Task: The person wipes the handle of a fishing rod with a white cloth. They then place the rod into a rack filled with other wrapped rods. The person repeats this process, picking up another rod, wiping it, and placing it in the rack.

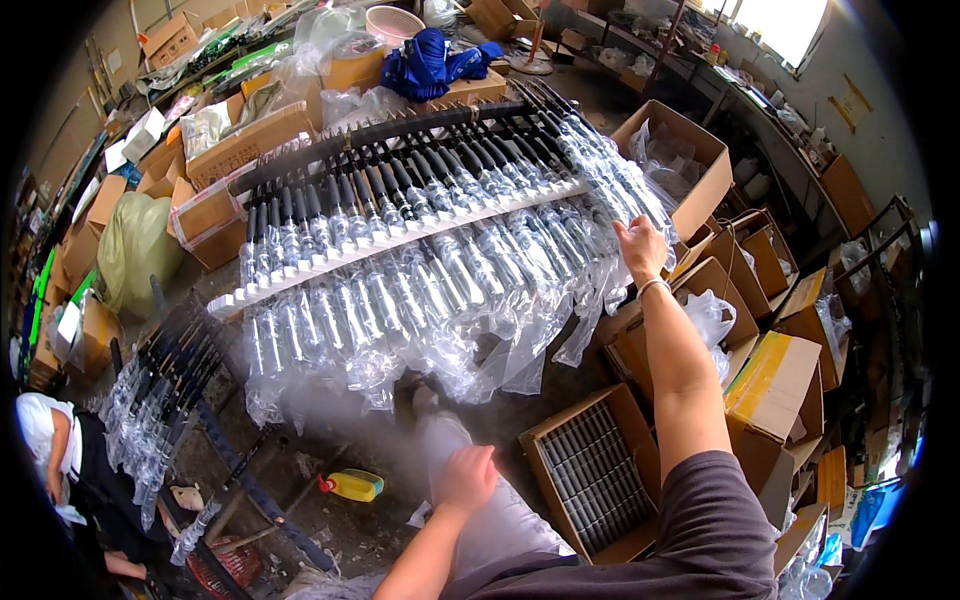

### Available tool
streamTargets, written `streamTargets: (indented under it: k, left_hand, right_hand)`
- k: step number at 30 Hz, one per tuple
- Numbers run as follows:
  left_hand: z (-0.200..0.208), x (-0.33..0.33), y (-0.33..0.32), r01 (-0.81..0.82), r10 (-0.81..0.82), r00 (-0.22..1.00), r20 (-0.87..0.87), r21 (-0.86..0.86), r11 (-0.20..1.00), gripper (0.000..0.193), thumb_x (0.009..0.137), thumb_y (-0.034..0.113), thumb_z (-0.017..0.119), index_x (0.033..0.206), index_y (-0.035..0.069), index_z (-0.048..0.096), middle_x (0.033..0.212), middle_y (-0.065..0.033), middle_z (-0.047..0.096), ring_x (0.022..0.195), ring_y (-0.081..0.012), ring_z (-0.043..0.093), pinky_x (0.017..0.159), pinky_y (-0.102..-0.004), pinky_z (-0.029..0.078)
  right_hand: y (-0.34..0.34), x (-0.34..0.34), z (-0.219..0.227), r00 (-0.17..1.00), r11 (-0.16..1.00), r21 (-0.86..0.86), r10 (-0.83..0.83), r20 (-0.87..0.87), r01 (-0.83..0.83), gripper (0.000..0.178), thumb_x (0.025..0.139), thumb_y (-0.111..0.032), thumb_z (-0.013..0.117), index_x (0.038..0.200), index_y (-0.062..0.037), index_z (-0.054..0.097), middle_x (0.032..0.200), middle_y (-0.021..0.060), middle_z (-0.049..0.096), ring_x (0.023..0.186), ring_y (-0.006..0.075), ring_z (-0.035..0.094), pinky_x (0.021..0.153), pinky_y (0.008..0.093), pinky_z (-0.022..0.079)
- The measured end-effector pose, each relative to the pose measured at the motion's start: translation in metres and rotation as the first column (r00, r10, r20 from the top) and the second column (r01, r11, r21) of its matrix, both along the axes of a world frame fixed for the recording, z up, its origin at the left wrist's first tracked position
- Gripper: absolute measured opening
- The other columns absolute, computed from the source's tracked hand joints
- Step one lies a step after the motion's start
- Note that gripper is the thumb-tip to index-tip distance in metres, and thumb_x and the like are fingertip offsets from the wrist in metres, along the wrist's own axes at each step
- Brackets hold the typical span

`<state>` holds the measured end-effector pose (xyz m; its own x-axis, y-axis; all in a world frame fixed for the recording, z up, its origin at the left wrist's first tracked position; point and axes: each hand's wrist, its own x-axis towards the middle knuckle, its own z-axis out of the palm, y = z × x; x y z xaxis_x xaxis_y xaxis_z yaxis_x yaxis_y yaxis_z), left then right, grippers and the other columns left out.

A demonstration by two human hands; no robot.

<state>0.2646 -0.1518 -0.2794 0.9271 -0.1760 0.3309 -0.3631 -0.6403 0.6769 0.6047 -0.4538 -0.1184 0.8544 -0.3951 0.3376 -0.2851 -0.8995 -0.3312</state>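
A long row of black-gripped rods (440,165), which look like fishing rods, lies across a rack, with clear plastic sleeves (400,300) over their near ends. A white notched strip (400,240) runs across the row. At its right end, my right hand (640,247) is closed on the plastic sleeve of a bundled group of rods (608,165). My arm is stretched forward. Low in the middle, my left hand (467,478) hangs above my thigh with its fingers curled in. Whatever it may hold is hidden.
An open carton (590,480) packed with grey tubes stands near my right knee. More cartons (770,385) crowd the right side. A yellow bottle (355,485) lies on the floor. At the left, another person (65,450) is beside a second rack of sleeved rods (150,410).
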Motion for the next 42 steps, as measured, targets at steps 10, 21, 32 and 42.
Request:
streamTargets:
  k: [10,21,32,42]
  left_hand:
    - [0.000,0.001,0.000,0.010,-0.010,1.000,0.001,0.001,1.000,0.026,0.076,0.007,0.059,0.101,0.003,0.060,0.089,-0.0132,0.062,0.084,-0.0318,0.059,0.076,-0.0420,0.046]
    - [0.001,0.000,0.000,-0.004,0.004,1.000,-0.024,0.008,1.000,0.026,0.075,0.007,0.060,0.101,0.004,0.060,0.091,-0.0128,0.063,0.085,-0.0317,0.060,0.077,-0.0419,0.046]
    - [0.019,0.002,0.012,-0.097,-0.231,0.876,-0.423,-0.625,0.775,0.029,0.081,0.015,0.067,0.104,0.008,0.051,0.111,-0.0108,0.059,0.104,-0.0227,0.056,0.089,-0.0364,0.043]
    - [0.345,-0.068,0.050,0.628,-0.216,0.755,0.619,-0.778,-0.033,0.034,0.087,0.036,0.061,0.096,0.012,0.039,0.078,-0.0151,0.053,0.065,-0.0275,0.050,0.065,-0.0407,0.042]
  right_hand:
    - [-0.013,0.014,-0.012,0.997,0.999,0.026,-0.029,0.075,0.027,0.029,0.080,-0.033,0.069,0.097,-0.0092,0.066,0.098,0.0164,0.068,0.093,0.0351,0.064,0.080,0.0427,0.049]
    - [-0.006,0.000,-0.001,0.994,0.996,0.078,-0.042,0.103,0.034,0.040,0.082,-0.042,0.067,0.105,-0.0089,0.064,0.098,0.0182,0.068,0.094,0.0358,0.064,0.082,0.0432,0.049]
    - [0.016,-0.167,-0.047,0.942,0.482,0.809,0.160,0.296,-0.337,0.019,0.091,-0.018,0.061,0.096,0.0004,0.061,0.075,0.0078,0.066,0.067,0.0135,0.061,0.063,0.0271,0.049]
    - [0.147,-0.321,-0.084,0.947,-0.182,0.964,0.289,-0.138,0.196,0.023,0.092,-0.024,0.062,0.096,-0.0019,0.060,0.080,0.0087,0.065,0.070,0.0168,0.063,0.062,0.0286,0.051]
